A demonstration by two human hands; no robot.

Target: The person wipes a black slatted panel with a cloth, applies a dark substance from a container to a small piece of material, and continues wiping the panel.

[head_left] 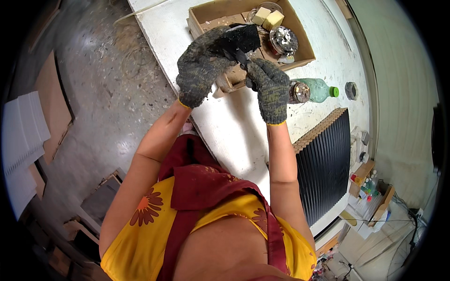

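Both my hands wear dark speckled knit gloves with yellow cuffs, and they are raised over the near edge of an open cardboard box. My left hand is closed on a black flat piece with a ragged, smeared-looking surface; its exact kind is unclear. Close beside it, my right hand is closed, its fingertips pinched at a narrow dark part at the lower end of the black piece. In the box lie pale yellow blocks and a round jar crusted with white flakes.
The box stands on a long white table. Right of my right hand lie a crusted jar, a green plastic bottle and a dark ring. Nearer is a stack of black ridged panels. White sheets lie at far left.
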